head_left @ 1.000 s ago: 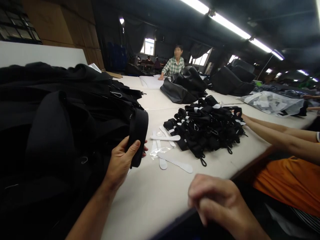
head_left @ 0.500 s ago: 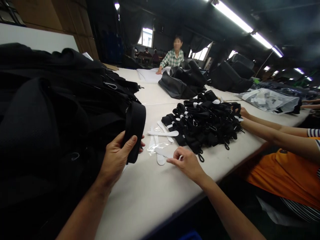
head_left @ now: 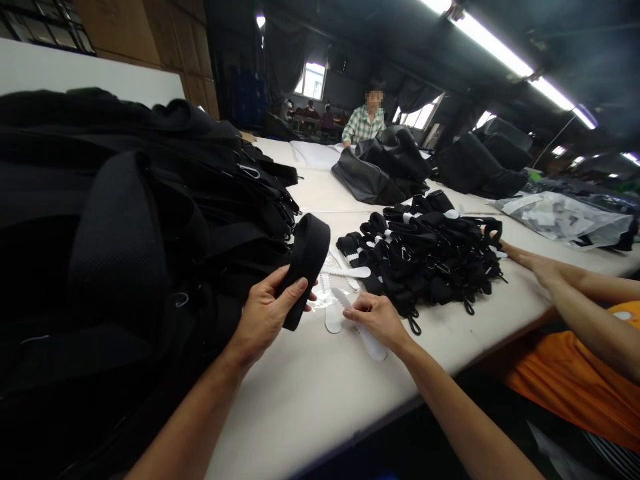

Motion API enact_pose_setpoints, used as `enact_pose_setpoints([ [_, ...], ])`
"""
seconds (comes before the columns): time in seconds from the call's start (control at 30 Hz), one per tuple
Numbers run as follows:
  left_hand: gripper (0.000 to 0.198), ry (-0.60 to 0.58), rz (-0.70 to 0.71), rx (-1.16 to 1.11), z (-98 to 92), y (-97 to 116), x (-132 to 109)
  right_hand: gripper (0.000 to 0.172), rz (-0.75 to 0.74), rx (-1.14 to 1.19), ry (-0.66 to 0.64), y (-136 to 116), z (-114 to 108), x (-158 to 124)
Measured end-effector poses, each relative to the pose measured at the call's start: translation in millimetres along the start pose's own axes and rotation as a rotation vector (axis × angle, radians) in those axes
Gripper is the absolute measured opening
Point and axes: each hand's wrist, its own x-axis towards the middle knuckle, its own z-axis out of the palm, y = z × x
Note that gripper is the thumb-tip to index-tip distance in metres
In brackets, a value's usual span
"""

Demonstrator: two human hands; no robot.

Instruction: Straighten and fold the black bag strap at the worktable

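My left hand is closed around a folded black webbing strap, held upright with the thumb across its near face. To its right, my right hand pinches a white plastic strip with a toothed edge and a rounded end, tilted over the table. More white toothed strips lie on the table between my hands, partly on clear plastic film. Just beyond my right hand is a heap of bundled black straps, some with white strips around them.
A large pile of black straps with metal hooks covers the left side of the white table. A co-worker's arms reach to the heap from the right. Black sheet material and a clear bag lie farther back; another person stands behind.
My right hand has picked up a white strip and lifted it off the table. The view has shifted left, and the strap stays in my left hand.
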Motion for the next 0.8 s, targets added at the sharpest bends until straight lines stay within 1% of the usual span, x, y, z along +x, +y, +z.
enact_pose_setpoints([
  [0.07,0.033,-0.004,-0.01,-0.015,3.4,-2,0,0.037,-0.023,0.187,0.036,-6,2,-6],
  [0.13,0.033,-0.012,-0.029,-0.025,7.9,-6,-1,0.037,-0.001,0.367,0.04,-15,4,-12],
  [0.27,0.034,-0.066,-0.105,-0.07,18.1,-22,-5,0.038,0.056,0.593,-0.03,-32,11,-18],
  [0.37,0.034,-0.119,-0.166,-0.101,22.9,-32,-7,0.04,0.048,0.709,-0.1,-38,18,-21],
  [0.43,0.033,-0.108,-0.177,-0.127,23.9,-36,-7,0.041,0.012,0.658,-0.118,-40,22,-23],
  [0.5,0.033,-0.063,-0.16,-0.137,23.5,-39,-6,0.041,-0.039,0.534,-0.116,-42,24,-26],
  [0.57,0.033,-0.021,-0.143,-0.124,22.5,-40,-5,0.04,-0.12,0.363,-0.075,-44,26,-29],
  [0.67,0.031,0.005,-0.151,-0.094,21.2,-39,-4,0.039,-0.27,0.123,0.021,-49,32,-32],
  [0.73,0.029,0.04,-0.154,-0.062,20.0,-38,-3,0.038,-0.298,0.096,0.054,-51,36,-35],
  [0.8,0.028,0.126,-0.142,-0.018,17.3,-38,-1,0.032,-0.212,0.218,0.124,-50,33,-39],
])
